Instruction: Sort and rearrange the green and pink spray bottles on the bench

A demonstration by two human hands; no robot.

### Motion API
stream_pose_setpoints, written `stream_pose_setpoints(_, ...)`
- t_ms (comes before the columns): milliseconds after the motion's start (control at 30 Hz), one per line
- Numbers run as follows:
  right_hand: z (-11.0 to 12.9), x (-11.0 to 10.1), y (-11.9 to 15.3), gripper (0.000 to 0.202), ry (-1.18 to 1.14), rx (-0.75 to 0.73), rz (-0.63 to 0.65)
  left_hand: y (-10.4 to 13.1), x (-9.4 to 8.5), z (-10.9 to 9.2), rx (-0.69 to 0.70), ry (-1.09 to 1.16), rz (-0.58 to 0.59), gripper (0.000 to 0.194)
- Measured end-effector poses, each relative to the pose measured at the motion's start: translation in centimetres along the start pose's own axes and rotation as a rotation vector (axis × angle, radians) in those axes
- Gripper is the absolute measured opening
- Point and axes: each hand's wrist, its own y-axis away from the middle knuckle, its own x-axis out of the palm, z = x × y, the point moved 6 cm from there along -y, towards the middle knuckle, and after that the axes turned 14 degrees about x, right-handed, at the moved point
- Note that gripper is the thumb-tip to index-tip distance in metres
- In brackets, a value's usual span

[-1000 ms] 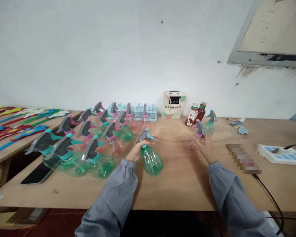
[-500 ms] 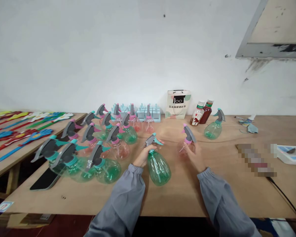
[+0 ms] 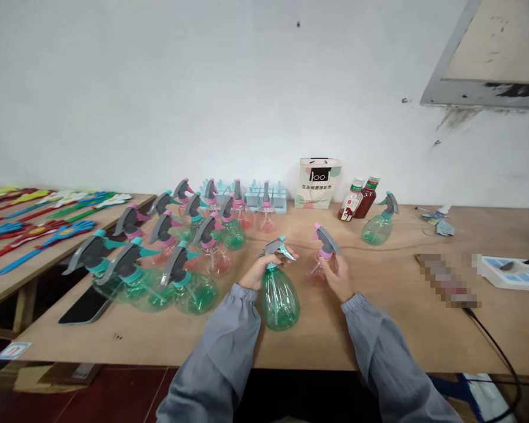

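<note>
Green, translucent and pear-shaped, a spray bottle [image 3: 281, 299] is gripped by its neck in the curled left hand [image 3: 259, 271] over the wooden table [image 3: 308, 350]; beyond, the partly closed right hand [image 3: 339, 278] clasps a round pink bottle [image 3: 314, 268], closer to the first than before.

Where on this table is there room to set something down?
Bare tabletop lies between the right hand and the pixelated item; another patch, in front of the paper bag. Left of the left hand, spray bottles crowd together.
</note>
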Motion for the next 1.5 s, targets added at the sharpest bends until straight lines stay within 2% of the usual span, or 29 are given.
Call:
stream_pose_setpoints(167, 0.0, 0.4, 0.3, 0.036, -0.028, -0.003, 0.023, -0.1, -0.4, -0.1, -0.009, -0.104, -0.082, 0.016)
stream_pose_setpoints(367, 0.2, 0.5, 0.3, 0.036, -0.034, -0.011, 0.018, -0.2, 1.3, -1.1, 0.016, -0.1, -0.005, 0.029)
stream_pose_setpoints(533, 0.5, 0.5, 0.4, 0.036, -0.044, -0.004, 0.026, -0.3, 0.9, -1.1, 0.04, -0.109, -0.119, 0.017)
stream_pose_setpoints(700, 0.5, 0.5, 0.4, 0.037, -0.039, 0.006, 0.034, -0.4, 1.1, -1.2, 0.067, -0.131, -0.089, 0.025)
stream_pose_setpoints(867, 0.5, 0.5, 0.4, 0.038, -0.046, 0.002, 0.033, -0.2, 0.6, -1.1, 0.062, -0.111, -0.175, 0.015)
stream_pose_setpoints(967, 0.5, 0.4, 0.4, 0.037, -0.045, 0.013, 0.028, 0.0, 1.0, -0.9, 0.024, -0.109, -0.114, 0.019)
stream_pose_setpoints(1067, 0.5, 0.4, 0.5, 0.036, -0.05, 0.021, 0.036, -0.1, 1.4, -1.3, 0.058, -0.11, -0.065, 0.026)
stream_pose_setpoints(1267, 0.6, 0.5, 0.6, 0.038, -0.061, 0.027, 0.027, 0.1, 1.1, -1.3, 0.017, -0.106, -0.203, 0.016)
stream_pose_setpoints(1433, 0.2, 0.5, 0.5, 0.038, -0.058, 0.042, 0.013, 0.0, 2.0, -2.2, 0.121, -0.177, -0.073, 0.017)
stream_pose_setpoints(1500, 0.2, 0.5, 0.5, 0.037, -0.057, 0.04, 0.015, 0.0, 2.0, -2.2, 0.116, -0.176, -0.08, 0.016)
